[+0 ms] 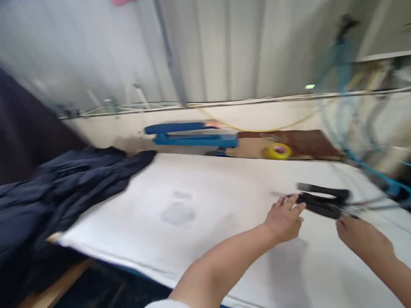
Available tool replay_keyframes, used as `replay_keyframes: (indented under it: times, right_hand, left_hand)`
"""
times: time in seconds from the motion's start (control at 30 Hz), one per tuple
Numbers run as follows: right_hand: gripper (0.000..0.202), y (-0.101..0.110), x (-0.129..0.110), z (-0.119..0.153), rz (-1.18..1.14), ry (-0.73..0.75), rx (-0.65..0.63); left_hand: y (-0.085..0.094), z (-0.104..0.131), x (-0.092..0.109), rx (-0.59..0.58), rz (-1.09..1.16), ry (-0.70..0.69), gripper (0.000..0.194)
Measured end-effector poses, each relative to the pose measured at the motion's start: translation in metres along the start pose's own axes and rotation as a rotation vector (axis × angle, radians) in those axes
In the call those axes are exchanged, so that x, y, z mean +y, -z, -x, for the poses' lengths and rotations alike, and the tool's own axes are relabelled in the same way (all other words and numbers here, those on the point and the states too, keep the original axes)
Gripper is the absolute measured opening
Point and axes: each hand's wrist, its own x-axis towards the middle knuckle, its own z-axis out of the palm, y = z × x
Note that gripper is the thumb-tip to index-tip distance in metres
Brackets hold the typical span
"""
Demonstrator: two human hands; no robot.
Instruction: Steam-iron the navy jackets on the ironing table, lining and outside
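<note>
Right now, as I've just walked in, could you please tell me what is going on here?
A person has both hands at a black tool, perhaps an iron, over a white-covered table. The left hand is at one end, the right hand at the other; blur hides the exact grip. Dark cloth lies heaped at the left, and a yellow roll sits near the far edge.

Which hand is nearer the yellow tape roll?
Left. The left hand, at one end of the black object, is on the near side of the tape roll; the right hand, by the other end, is farther right.
</note>
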Motion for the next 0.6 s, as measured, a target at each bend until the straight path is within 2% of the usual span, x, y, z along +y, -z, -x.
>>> replay_keyframes:
  times: [0.03,0.1,0.17,0.27,0.37,0.43,0.53,0.6]
  right_hand:
    - [0.022,-0.006,-0.050,-0.012,0.035,0.122,-0.023]
    - [0.027,-0.016,-0.150,-0.024,0.071,0.275,-0.031]
    - [0.031,-0.025,-0.251,-0.024,0.066,0.411,-0.021]
    - [0.034,-0.041,-0.397,-0.012,0.060,0.615,-0.014]
    - [0.034,-0.059,-0.531,0.008,0.072,0.793,-0.010]
    - [0.033,-0.071,-0.612,0.024,0.057,0.885,-0.008]
    - [0.032,-0.087,-0.716,0.049,0.001,1.009,0.001]
    - [0.030,-0.095,-0.775,0.066,-0.057,1.107,0.022]
  left_hand:
    - [0.026,0.016,-0.036,0.064,-0.045,0.083,0.045]
    - [0.080,0.057,-0.103,0.169,-0.133,0.231,0.044]
    - [0.132,0.106,-0.164,0.244,-0.217,0.355,0.042]
    - [0.203,0.183,-0.242,0.338,-0.320,0.518,0.040]
    - [0.264,0.256,-0.310,0.408,-0.395,0.663,0.039]
    - [0.300,0.300,-0.351,0.442,-0.429,0.753,0.040]
    - [0.348,0.359,-0.404,0.488,-0.463,0.889,0.044]
    - [0.375,0.393,-0.431,0.518,-0.475,1.006,0.047]
